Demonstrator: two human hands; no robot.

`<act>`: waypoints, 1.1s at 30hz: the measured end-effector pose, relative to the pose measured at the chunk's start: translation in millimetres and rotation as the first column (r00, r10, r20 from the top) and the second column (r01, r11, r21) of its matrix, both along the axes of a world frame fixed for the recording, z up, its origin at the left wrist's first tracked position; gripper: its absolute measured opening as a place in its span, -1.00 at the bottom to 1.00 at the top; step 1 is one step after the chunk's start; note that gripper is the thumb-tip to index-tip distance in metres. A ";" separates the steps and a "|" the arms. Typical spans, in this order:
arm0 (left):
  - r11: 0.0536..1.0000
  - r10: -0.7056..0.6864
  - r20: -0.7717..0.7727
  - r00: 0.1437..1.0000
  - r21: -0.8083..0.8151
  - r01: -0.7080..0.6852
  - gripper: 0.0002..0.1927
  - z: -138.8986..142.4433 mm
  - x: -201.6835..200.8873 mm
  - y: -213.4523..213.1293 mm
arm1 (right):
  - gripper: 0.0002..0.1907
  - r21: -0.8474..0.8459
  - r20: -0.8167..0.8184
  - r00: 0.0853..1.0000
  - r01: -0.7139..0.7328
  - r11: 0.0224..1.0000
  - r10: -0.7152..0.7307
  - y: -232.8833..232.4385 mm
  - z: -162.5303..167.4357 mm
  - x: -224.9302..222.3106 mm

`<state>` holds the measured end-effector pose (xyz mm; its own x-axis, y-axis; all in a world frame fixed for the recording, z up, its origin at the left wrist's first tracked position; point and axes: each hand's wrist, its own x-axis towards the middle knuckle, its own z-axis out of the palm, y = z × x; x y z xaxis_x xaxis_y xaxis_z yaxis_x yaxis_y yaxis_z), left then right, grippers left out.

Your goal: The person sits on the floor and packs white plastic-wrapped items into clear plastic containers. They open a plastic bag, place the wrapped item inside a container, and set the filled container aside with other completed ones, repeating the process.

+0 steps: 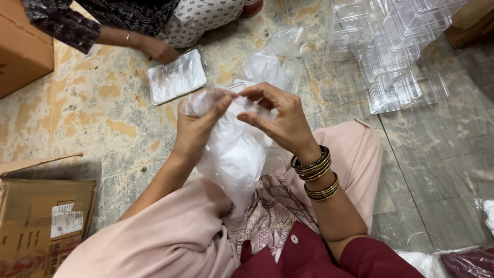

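I sit on the floor with a thin, clear plastic bag held up over my lap. My left hand pinches the bag's top edge between thumb and fingers. My right hand, with dark and gold bangles on the wrist, grips the same top edge a little to the right. The bag hangs down between my knees and looks crumpled and whitish. What is inside it I cannot make out.
Another person's hand rests at a flat packet of clear plastic on the floor ahead. Loose clear bags lie beyond my hands. Stacked clear plastic boxes fill the upper right. Cardboard boxes stand at upper left and lower left.
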<state>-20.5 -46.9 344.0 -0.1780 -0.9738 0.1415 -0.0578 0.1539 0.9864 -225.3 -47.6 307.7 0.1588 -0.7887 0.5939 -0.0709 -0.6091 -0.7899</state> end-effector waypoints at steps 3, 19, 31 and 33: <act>0.999 -0.030 0.040 0.999 -0.015 0.031 -0.84 -4.0 -1.9 0.2 | -0.86 0.062 0.042 0.999 -0.022 0.998 0.019 0.6 -1.0 3.8; 0.998 0.056 -0.087 0.995 0.046 -0.052 -0.73 -12.1 2.1 -1.2 | -0.82 0.105 -0.018 0.999 0.032 0.994 -0.030 1.0 -4.6 8.2; 0.997 0.064 -0.067 0.996 0.044 -0.061 -0.92 -8.6 1.9 5.4 | -0.82 0.118 0.015 0.995 -0.096 0.988 0.095 -0.8 -8.4 7.7; 0.986 0.112 -0.140 0.984 0.135 -0.093 -0.97 -13.2 4.2 3.8 | -0.83 0.180 0.064 0.996 -0.070 0.981 0.060 0.9 -2.9 12.1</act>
<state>-16.3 -43.1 330.9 -0.0628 -0.9975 0.0323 0.0798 0.0273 0.9964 -213.1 -46.7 304.8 0.1827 -0.8736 0.4511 0.0132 -0.4566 -0.8896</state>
